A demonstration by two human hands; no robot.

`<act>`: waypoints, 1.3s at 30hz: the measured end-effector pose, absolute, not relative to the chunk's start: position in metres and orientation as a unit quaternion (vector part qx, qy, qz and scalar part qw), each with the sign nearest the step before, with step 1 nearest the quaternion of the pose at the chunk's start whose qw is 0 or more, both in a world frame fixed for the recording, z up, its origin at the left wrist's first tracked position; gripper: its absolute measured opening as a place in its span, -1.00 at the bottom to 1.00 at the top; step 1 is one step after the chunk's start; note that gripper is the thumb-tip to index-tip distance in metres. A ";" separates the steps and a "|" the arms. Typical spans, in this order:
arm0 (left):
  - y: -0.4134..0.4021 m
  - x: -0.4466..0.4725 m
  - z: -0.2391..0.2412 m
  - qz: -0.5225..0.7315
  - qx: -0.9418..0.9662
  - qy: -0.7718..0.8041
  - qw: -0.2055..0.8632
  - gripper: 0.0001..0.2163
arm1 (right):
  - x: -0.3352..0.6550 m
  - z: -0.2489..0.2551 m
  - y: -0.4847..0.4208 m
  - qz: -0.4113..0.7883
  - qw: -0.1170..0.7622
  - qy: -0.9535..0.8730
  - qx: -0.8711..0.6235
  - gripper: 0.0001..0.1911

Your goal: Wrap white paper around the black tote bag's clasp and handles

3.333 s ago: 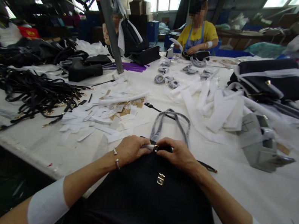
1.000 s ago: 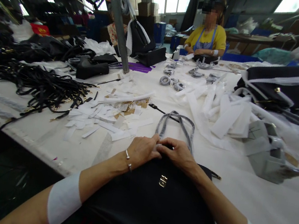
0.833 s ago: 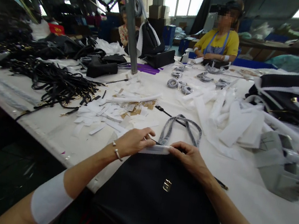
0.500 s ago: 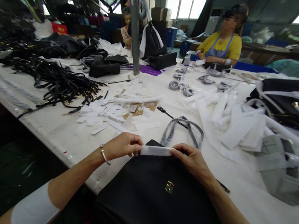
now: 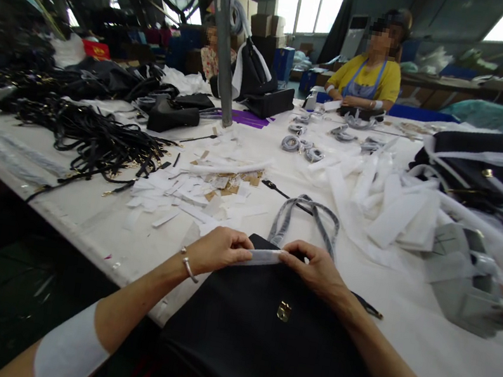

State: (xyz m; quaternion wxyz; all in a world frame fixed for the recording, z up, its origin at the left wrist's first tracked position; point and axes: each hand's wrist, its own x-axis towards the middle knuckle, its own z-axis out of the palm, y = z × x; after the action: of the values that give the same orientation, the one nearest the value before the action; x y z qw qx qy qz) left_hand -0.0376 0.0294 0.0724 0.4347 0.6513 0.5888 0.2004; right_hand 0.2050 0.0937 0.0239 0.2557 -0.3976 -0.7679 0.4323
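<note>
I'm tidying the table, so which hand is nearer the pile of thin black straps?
Left. The left hand is to the right of the thin black straps; the right hand is farther right.

Grey-wrapped handles (image 5: 280, 222) stand in the way beyond the left hand (image 5: 216, 250) and right hand (image 5: 315, 267), while a white band (image 5: 264, 256) bridges the gap between the two. To the right, past the right forearm (image 5: 383, 349), a broad stretch of white table (image 5: 427, 347) offers a lane — hemmed at its far side by a grey dispenser (image 5: 463, 275), a black strap end (image 5: 369, 306) jutting in. To the left, bare surface runs near the edge toward tangled black straps (image 5: 91, 136); paper scraps (image 5: 187, 194) litter the way ahead. Between scraps and piled white strips (image 5: 401, 214), a channel leads forward — partly crossed by a flat strap (image 5: 271, 185).
</note>
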 end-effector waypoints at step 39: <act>0.027 -0.022 0.049 0.222 0.650 0.591 0.424 -0.81 | 0.185 0.031 0.087 0.518 0.180 -0.755 -0.359 -0.81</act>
State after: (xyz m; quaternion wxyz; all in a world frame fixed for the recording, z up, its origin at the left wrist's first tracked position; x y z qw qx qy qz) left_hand -0.0216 0.0266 0.0485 0.4237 0.6500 0.5905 0.2221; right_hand 0.1853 0.0869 0.0313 0.1799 -0.3593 -0.7549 0.5183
